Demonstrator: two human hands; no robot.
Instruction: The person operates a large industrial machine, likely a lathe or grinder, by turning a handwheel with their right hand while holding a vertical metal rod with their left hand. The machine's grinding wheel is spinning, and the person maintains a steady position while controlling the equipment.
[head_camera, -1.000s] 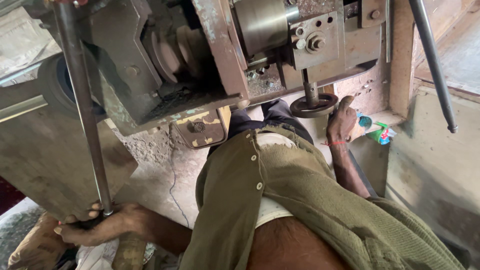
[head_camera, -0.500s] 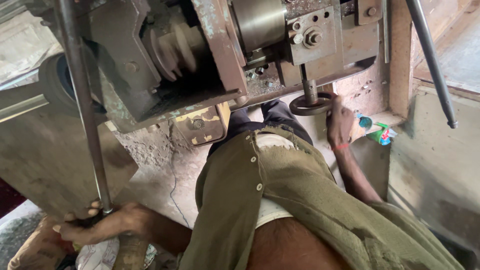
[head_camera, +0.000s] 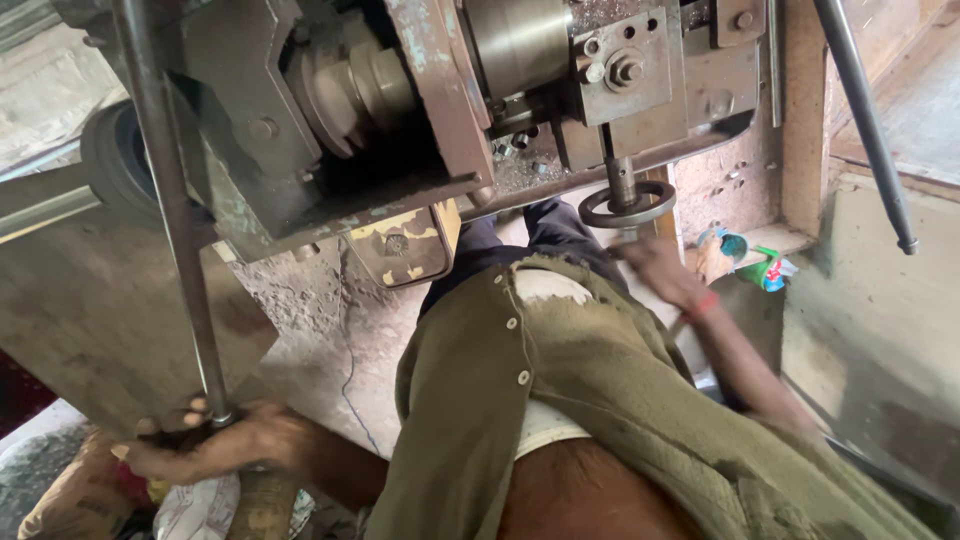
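I stand at a worn metal lathe-like machine and look down over my olive shirt. My left hand is closed around the lower end of a long steel lever rod that rises past the machine's left side. My right hand is blurred and reaches up toward the round handwheel under the carriage; whether its fingers touch the wheel I cannot tell. A red band sits on that wrist.
A second steel rod slants down at the right. Coloured packets lie on a ledge beside the wheel. A yellowed plate hangs under the machine bed. Sacks lie near my left hand. Concrete floor lies below.
My right hand has moved left and up toward the handwheel. The view has shifted slightly downward. My left hand stays on the lever rod.
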